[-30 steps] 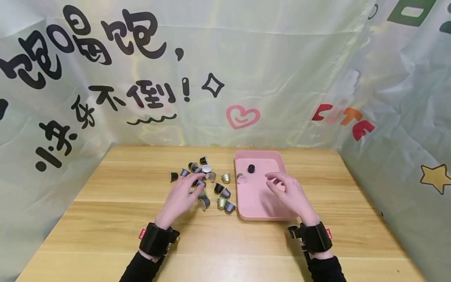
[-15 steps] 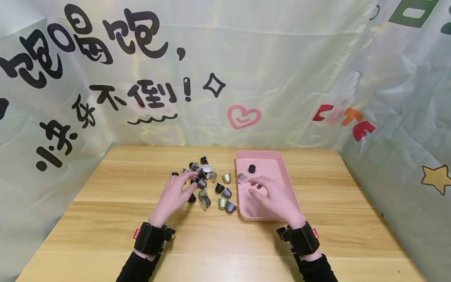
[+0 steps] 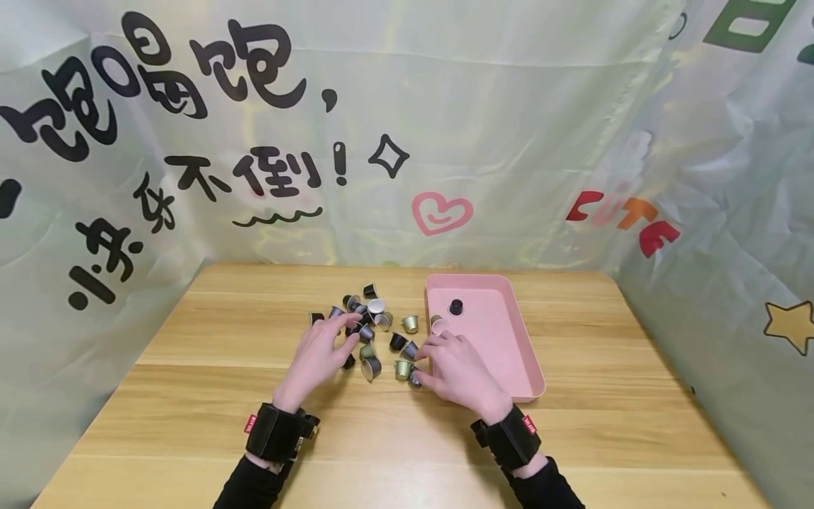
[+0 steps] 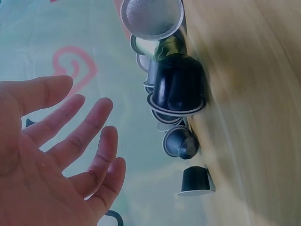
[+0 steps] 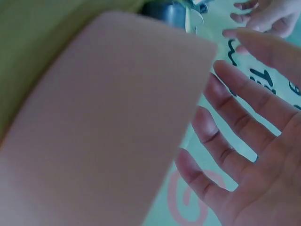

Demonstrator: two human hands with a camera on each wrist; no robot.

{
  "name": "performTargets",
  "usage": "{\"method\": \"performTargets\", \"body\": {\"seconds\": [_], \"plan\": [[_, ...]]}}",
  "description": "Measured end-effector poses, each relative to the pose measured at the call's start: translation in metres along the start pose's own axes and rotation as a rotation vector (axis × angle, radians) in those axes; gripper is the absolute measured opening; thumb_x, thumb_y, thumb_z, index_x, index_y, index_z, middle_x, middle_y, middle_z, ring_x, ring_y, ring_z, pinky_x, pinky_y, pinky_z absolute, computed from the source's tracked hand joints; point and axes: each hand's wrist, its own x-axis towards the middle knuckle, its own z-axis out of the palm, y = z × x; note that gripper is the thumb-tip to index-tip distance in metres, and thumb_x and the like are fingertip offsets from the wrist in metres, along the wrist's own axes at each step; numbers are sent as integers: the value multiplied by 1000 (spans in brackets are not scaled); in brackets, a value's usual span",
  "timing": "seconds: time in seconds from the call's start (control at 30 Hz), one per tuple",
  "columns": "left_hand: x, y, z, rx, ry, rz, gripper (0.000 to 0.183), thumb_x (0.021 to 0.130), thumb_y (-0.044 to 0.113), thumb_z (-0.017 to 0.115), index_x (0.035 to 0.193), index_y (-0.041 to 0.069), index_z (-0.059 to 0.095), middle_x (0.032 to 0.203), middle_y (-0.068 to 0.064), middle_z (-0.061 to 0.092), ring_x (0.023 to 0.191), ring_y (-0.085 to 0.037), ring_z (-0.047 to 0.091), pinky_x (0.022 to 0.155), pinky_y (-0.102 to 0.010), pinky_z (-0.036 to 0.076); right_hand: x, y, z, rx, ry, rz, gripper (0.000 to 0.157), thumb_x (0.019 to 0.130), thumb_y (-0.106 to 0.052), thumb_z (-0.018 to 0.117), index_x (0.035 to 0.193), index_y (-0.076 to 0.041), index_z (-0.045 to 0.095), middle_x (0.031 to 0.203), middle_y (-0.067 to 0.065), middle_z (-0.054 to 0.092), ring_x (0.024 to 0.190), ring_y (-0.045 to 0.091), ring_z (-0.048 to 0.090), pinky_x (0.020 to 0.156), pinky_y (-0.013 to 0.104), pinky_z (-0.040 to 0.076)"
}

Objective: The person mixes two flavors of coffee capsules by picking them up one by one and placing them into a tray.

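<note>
My left hand hovers over the left part of a loose heap of coffee capsules, fingers relaxed and apart. In the left wrist view nothing lies in its palm, and a black capsule stands beyond the fingertips. My right hand reaches across the left rim of the pink tray, its thumb and fingertips right over a purple-blue capsule and another one. A pale green capsule sits just left of them. The right wrist view shows those fingers slightly bent, holding nothing, beside the tray's wall.
Inside the tray are a black capsule and a pale-lidded one. More capsules lie left of the tray, among them a gold one, a grey one and a white-lidded one. A printed cloth hangs behind the wooden table.
My right hand has moved left from over the tray to the capsules beside its left rim. My left hand shifted slightly left and stays over the heap.
</note>
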Motion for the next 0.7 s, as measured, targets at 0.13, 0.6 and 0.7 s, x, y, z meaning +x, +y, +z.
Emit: {"method": "performTargets", "body": {"seconds": [0.13, 0.6, 0.7], "plan": [[0, 0, 2, 12, -8, 4, 41, 95, 18, 67, 135, 10, 61, 121, -11, 72, 110, -36, 62, 93, -54, 49, -1, -3, 4, -21, -20, 15, 25, 82, -31, 81, 100, -14, 77, 104, 0, 74, 101, 22, 63, 95, 47, 49], [-1, 2, 2, 16, -12, 13, 41, 95, 18, 66, 135, 10, 60, 125, -13, 71, 118, -35, 63, 103, -60, 45, -3, -4, 13, -88, 4, 34, 22, 77, -31, 85, 92, -18, 78, 91, -4, 74, 85, 16, 49, 78, 34, 42], [-1, 3, 2, 14, -17, 16, 41, 96, 18, 66, 135, 10, 61, 125, -12, 71, 118, -34, 63, 103, -59, 45, -2, -5, 16, -86, -12, 39, 21, 76, -31, 86, 91, -19, 77, 88, -5, 74, 82, 15, 46, 76, 32, 38]]}}
